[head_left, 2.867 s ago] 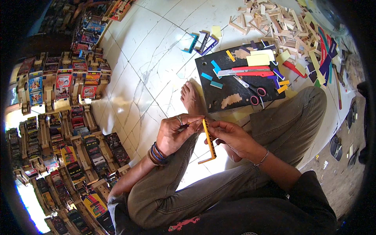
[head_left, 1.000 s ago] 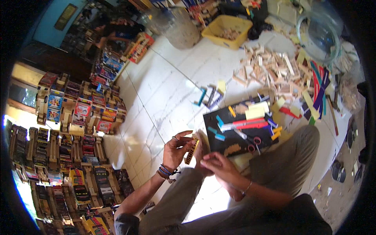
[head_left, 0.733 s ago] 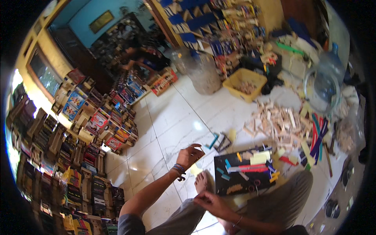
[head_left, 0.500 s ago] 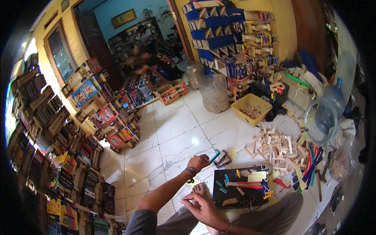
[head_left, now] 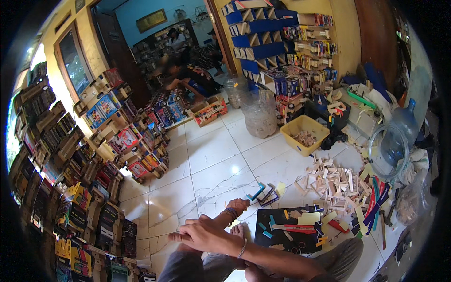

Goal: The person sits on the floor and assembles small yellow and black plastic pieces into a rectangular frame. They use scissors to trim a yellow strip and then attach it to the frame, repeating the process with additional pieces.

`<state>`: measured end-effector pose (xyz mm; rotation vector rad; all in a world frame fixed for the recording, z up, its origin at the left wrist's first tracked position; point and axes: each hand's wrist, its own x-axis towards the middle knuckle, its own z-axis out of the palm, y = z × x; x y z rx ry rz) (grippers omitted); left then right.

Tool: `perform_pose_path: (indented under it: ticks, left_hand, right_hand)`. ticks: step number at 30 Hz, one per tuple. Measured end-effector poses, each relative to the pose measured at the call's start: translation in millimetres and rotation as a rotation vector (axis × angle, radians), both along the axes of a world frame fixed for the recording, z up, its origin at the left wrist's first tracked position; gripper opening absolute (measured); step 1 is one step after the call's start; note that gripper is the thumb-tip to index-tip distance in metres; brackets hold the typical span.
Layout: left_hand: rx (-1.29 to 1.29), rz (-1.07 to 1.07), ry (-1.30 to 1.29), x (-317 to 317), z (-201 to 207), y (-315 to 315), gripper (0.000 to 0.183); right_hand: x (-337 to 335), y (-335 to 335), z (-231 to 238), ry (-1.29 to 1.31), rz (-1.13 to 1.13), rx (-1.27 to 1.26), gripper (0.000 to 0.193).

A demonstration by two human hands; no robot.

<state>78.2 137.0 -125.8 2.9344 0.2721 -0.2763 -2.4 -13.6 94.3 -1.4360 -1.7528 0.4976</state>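
My left hand (head_left: 237,205) reaches forward low over the tiled floor, string bands round its wrist. Its bunched fingertips are right by the near end of a teal U-shaped piece (head_left: 256,191); whether they touch it I cannot make out. Beside that piece lie dark U-shaped pieces (head_left: 268,196). My right hand (head_left: 206,234), palm down, crosses over my left forearm. Its thumb points out to the left, apart from the fingers, and nothing shows in it. To the right lies a black board (head_left: 286,242) with red, teal and yellow strips, pale pieces and rubber bands.
A heap of small wooden pieces (head_left: 336,181) lies right, near a yellow tub (head_left: 305,136) and a large clear bottle (head_left: 258,115). Stacked wooden toy trucks (head_left: 108,108) line the left. Coloured strips (head_left: 373,202) lie far right. Another person (head_left: 192,80) sits beyond the doorway.
My left hand has drawn back slightly toward me, and the teal piece now lies more to its side. My right hand has swung left and up, across my left forearm.
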Motion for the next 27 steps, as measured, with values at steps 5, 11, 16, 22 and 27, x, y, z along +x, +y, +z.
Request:
perform_pose_path:
  ticks: [5,11,16,22,27]
  left_hand:
    - [0.085,0.117,0.03,6,-47,-6,0.023]
    - [0.049,0.231,-0.056,7,-72,-1,0.021]
    - [0.104,0.226,-0.019,4,-65,-8,0.024]
    - [0.469,-0.111,0.032,-8,-29,-12,0.033]
    - [0.618,-0.298,0.054,-16,-29,0,0.023]
  right_hand:
    - [32,24,-41,-0.175,0.051,-0.313,0.093]
    - [41,41,-83,-0.308,0.034,-0.368,0.083]
    - [42,47,-67,-0.429,0.292,-0.452,0.056]
    - [19,63,-13,-0.564,0.469,-0.618,0.043]
    - [45,51,-7,-0.863,-0.012,-0.378,0.021]
